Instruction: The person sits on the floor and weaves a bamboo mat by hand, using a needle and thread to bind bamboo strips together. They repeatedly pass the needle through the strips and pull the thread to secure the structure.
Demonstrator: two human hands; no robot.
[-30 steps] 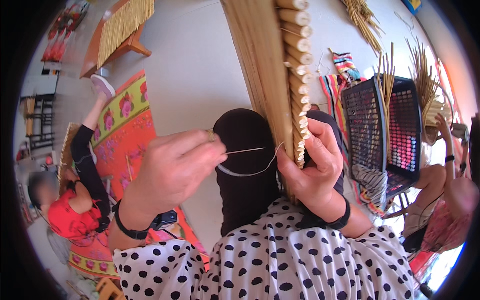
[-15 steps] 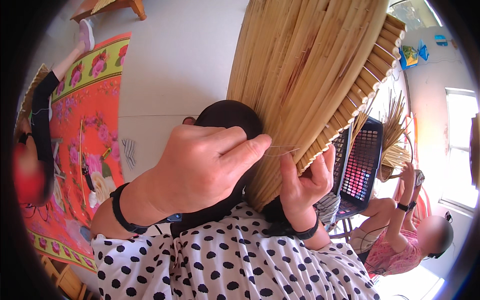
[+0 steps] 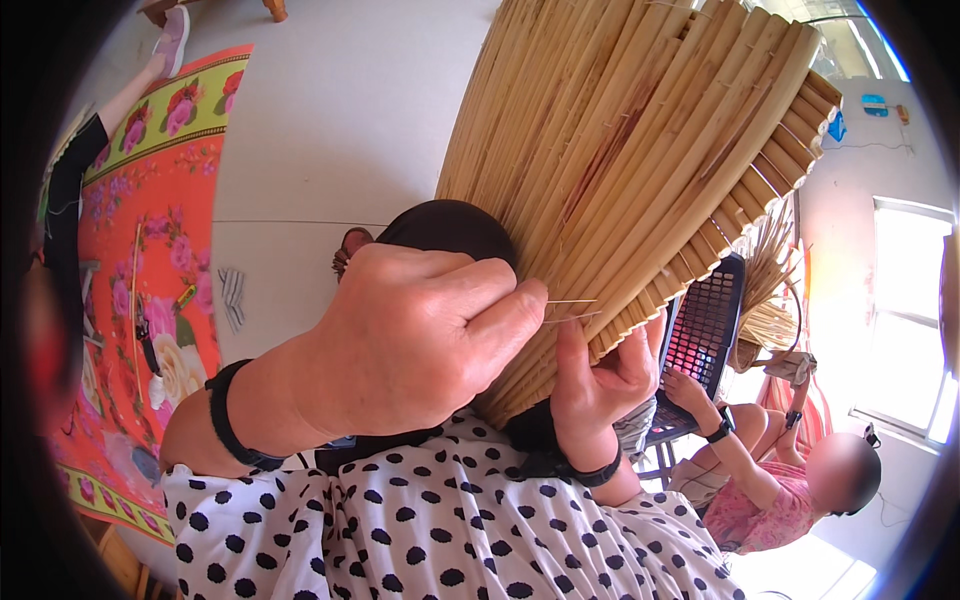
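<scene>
A large mat of straw-coloured reeds (image 3: 600, 170) slopes across my lap, with a row of short cut reed ends (image 3: 745, 205) along its right edge. My left hand (image 3: 430, 335) is closed in a pinch just left of that edge. From its thumb and finger two fine pale lengths of thread (image 3: 572, 301) run to the reeds. Below the edge, my right hand (image 3: 602, 375) grips the mat's lower corner, thumb on top and fingers curled underneath. Its fingertips are partly hidden by the reeds.
A black plastic basket chair (image 3: 705, 320) stands right of the mat, near a bundle of loose reeds (image 3: 768, 310). A person in pink (image 3: 760, 500) sits at the lower right. Another person's dark-clad leg (image 3: 70, 180) lies by a red floral cloth (image 3: 205, 150) at left.
The view has shifted, so the mat appears farther right. The thread is pulled straighter between my left fingers and the reeds. The person in pink has lowered one hand toward the basket chair.
</scene>
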